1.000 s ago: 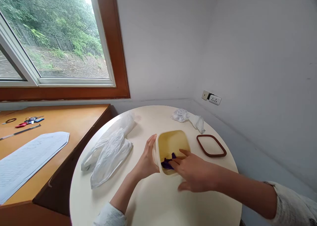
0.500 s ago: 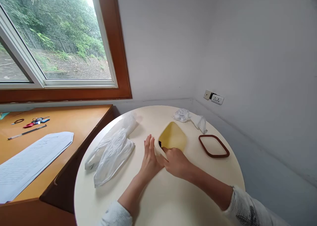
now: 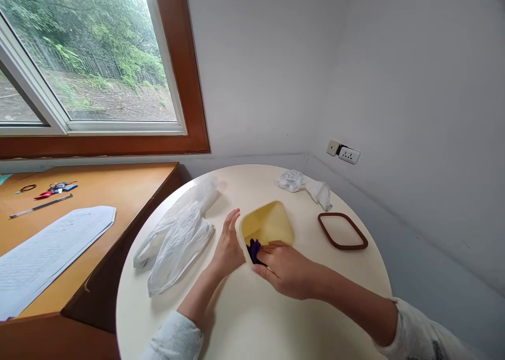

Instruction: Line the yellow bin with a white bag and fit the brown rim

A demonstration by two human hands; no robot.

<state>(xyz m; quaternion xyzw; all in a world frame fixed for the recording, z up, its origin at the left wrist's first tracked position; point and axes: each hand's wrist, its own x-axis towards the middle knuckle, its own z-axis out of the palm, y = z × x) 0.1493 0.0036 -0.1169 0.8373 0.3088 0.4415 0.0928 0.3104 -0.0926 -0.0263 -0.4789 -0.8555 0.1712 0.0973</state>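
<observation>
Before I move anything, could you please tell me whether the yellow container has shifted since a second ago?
Yes: the yellow container has moved to the left, leaving a wider gap to the brown frame lying still on the table.

Left hand [image 3: 226, 252] and right hand [image 3: 290, 270] are bare; left sleeve [image 3: 175, 339] is pale bluish-white, right sleeve [image 3: 418, 328] pale grey with dark marking [image 3: 437, 349].

Purple bundle [image 3: 253, 247] in tilted tub [image 3: 279, 223]

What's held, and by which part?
Left-hand grip: pale container, by its left outer side. Whether the right-hand grip holds the purple item is unclear.
</observation>
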